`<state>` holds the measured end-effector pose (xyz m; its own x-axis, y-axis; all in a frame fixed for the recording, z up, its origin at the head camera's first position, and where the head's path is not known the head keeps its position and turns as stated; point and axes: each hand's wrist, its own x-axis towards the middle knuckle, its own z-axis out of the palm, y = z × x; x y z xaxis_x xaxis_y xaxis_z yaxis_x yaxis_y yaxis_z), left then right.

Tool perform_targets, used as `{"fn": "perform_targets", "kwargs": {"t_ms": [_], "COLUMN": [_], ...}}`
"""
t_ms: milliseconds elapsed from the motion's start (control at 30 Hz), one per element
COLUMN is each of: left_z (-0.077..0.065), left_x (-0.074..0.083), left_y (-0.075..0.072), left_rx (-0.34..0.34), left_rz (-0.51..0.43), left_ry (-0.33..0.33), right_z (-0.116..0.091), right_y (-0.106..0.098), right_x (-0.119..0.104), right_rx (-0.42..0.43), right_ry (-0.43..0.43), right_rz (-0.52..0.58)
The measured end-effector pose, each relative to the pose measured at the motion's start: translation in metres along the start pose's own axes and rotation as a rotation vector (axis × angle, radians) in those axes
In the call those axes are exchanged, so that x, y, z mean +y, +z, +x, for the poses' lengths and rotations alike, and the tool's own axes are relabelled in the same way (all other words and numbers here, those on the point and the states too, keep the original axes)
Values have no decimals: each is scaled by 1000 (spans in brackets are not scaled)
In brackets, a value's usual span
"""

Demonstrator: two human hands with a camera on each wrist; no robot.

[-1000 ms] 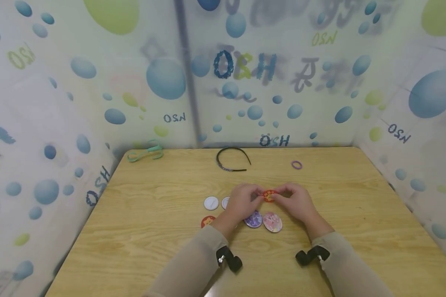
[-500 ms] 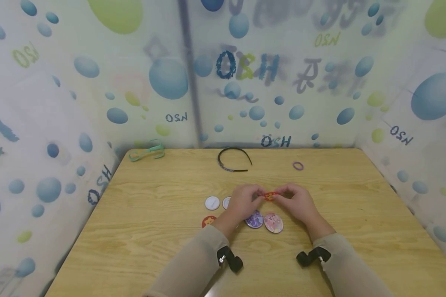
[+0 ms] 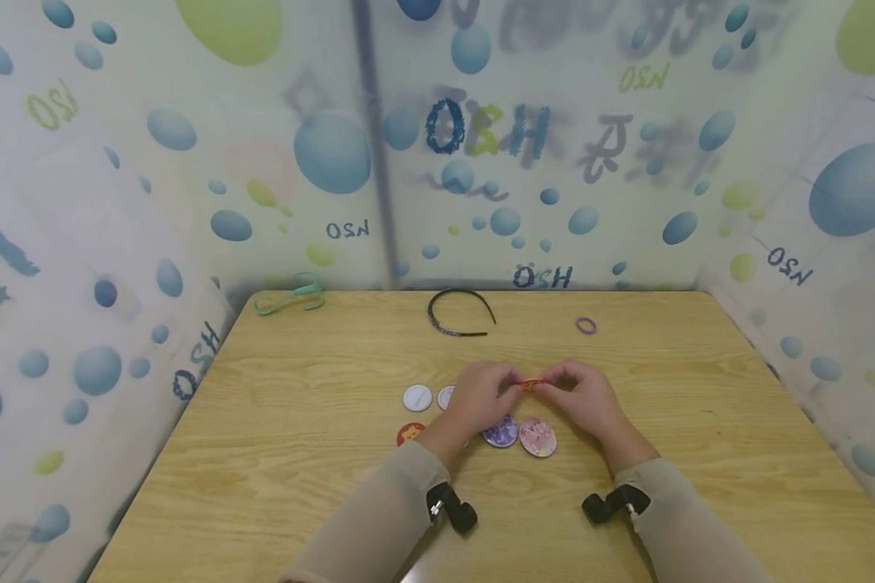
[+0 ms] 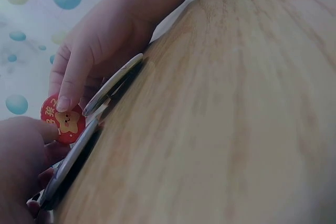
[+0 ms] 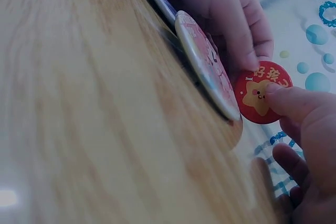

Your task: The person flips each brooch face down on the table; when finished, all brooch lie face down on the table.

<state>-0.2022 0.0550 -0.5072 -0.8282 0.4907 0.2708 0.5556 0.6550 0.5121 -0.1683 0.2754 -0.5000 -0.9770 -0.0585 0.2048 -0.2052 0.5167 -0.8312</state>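
Between both hands, a small round red button badge (image 3: 531, 385) with a yellow star is held above the table. My left hand (image 3: 484, 394) pinches its left edge, and my right hand (image 3: 579, 393) pinches the right edge between thumb and fingers. To the head camera it appears almost edge-on; in the right wrist view the badge's printed face (image 5: 254, 100) shows the star and lettering. Just in front of the hands lie a purple badge (image 3: 501, 431) and a pink badge (image 3: 538, 437). Another red badge (image 3: 411, 433) is partly covered by the left forearm.
Left of the hands lie a white badge back (image 3: 417, 397) and a second one (image 3: 446, 397), partly hidden. Along the table's far side are a green wire-like item (image 3: 289, 298), a black headband (image 3: 459, 314) and a purple ring (image 3: 586, 325). Patterned walls enclose the table (image 3: 262, 486).
The red badge has tilted between the fingers, from its face showing to nearly edge-on in the head view. Both hands stay in about the same place.
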Motion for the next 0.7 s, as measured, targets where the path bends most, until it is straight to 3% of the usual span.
{"fn": "perform_targets", "kwargs": {"t_ms": [333,700], "left_z": [-2,-2], "left_x": [2,2], "left_y": [-3,-3], "left_rx": [-6,-18], "left_rz": [-28,7], "left_ry": [1,28], "right_z": [-1,2], "right_y": [1,1], "right_x": [3,6], "right_rx": [-4,-100], "right_ry": [-56,-124], "right_rz": [12,13]}}
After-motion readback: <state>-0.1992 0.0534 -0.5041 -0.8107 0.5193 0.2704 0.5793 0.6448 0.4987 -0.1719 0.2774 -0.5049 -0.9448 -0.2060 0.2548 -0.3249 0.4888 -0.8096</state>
